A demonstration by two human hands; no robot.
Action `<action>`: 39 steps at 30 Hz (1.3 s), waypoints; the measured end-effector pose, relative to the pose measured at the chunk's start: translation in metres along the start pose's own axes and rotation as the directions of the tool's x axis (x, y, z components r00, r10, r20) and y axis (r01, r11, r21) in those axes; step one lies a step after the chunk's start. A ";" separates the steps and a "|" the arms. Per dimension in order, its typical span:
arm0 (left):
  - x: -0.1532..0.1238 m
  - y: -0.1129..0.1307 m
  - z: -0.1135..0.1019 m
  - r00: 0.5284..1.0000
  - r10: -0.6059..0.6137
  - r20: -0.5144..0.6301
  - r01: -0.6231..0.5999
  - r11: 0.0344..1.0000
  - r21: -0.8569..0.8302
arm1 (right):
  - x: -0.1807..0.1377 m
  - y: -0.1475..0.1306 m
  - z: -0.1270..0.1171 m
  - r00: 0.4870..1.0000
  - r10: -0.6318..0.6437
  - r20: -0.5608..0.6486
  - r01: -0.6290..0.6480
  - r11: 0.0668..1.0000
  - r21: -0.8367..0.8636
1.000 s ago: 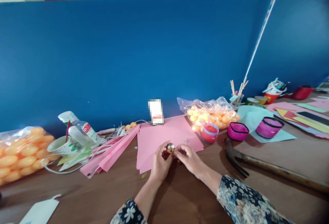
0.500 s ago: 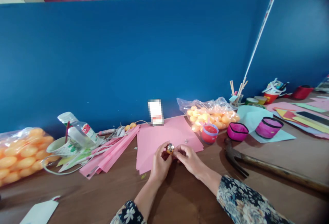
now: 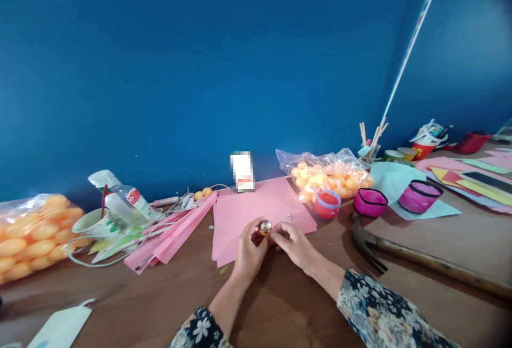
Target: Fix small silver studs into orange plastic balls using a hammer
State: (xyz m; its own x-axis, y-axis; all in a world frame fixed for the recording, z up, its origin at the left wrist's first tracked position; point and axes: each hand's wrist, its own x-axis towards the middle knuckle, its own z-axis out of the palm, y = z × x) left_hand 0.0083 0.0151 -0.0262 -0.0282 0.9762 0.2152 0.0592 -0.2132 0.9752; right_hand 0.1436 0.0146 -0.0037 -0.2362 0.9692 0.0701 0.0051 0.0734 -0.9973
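Observation:
My left hand (image 3: 251,247) is closed around a small round gold bell-like ball (image 3: 264,227), holding it between thumb and fingers. Close against its right side, my right hand (image 3: 294,244) pinches with thumb and forefinger. Whatever lies between those right fingertips is too small to make out. Both hands are over the near edge of a stack of pink paper sheets (image 3: 256,204). A tiny shiny piece (image 3: 290,217) rests on the paper beyond my right hand.
A claw hammer (image 3: 424,257) lies on the right of the brown table. Bags of orange balls (image 3: 328,177) stand by the blue partition (image 3: 224,71) and at far left. Pink fabric rings (image 3: 371,202), a red tub (image 3: 327,207), a plastic bottle (image 3: 128,204) and pink strips (image 3: 176,241) surround the sheets.
The view has tilted slightly, so the background sits a little higher. Both hands keep nearly the same pose around the gold ball.

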 end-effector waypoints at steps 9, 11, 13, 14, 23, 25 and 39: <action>-0.001 0.001 0.000 1.000 0.002 -0.002 -0.002 1.000 -0.004 | -0.001 0.001 -0.001 1.000 0.002 0.000 -0.002 1.000 -0.003; -0.001 0.002 0.000 1.000 0.000 0.000 0.000 1.000 -0.005 | 0.000 0.001 -0.001 1.000 -0.001 0.006 0.001 1.000 0.002; -0.001 0.003 0.000 1.000 -0.006 0.000 0.006 1.000 -0.012 | 0.000 0.002 -0.001 1.000 0.000 0.012 0.000 1.000 0.010; -0.001 0.003 0.001 1.000 -0.009 0.000 0.009 1.000 -0.018 | -0.001 0.002 -0.001 1.000 0.000 0.013 -0.001 1.000 0.012; -0.002 0.008 0.002 1.000 -0.023 -0.004 0.023 0.998 -0.060 | -0.002 -0.002 -0.001 1.000 0.005 0.000 -0.005 1.000 -0.017; -0.002 0.008 0.002 1.000 -0.017 -0.003 0.017 0.998 -0.056 | -0.002 -0.002 -0.001 1.000 0.001 -0.003 -0.001 1.000 -0.020; -0.002 0.007 0.002 1.000 -0.018 -0.005 0.018 0.998 -0.061 | -0.002 -0.001 -0.001 1.000 -0.009 0.005 0.009 1.000 -0.030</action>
State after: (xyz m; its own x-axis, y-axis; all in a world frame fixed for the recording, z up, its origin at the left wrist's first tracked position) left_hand 0.0105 0.0121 -0.0198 -0.0345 0.9797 0.1977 -0.0028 -0.1979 0.9802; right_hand 0.1449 0.0133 -0.0032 -0.2413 0.9672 0.0789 0.0321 0.0892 -0.9955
